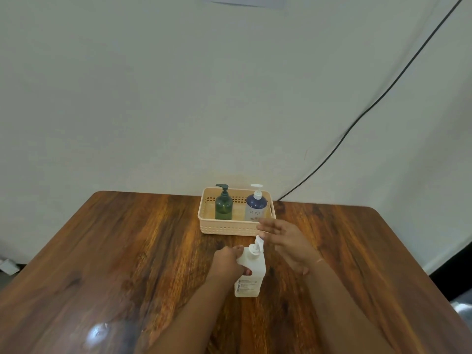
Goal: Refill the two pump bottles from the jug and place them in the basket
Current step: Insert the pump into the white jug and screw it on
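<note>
Fingers point(239, 249) of the left hand point(226, 261) are curled round the shoulder of the jug point(251, 277), thumb on the near face, holding it upright on the table point(127, 251). Fingers point(268, 226) of the right hand point(288, 244) are straight and spread, holding nothing; whether they touch the pump head point(259, 241) cannot be told.

Position of parts:
- The jug's long axis is vertical, and its pump head is just left of the right palm.
- The basket point(227, 229) lies directly beyond the jug, near the table's far edge.
- The green bottle point(224, 206) and the blue bottle point(256, 206) stand upright inside it, side by side, pumps fitted.

Assessment: both bottles appear placed. The right hand is nearer the basket, while the left hand controls the jug. Any further move probably concerns the jug only.
</note>
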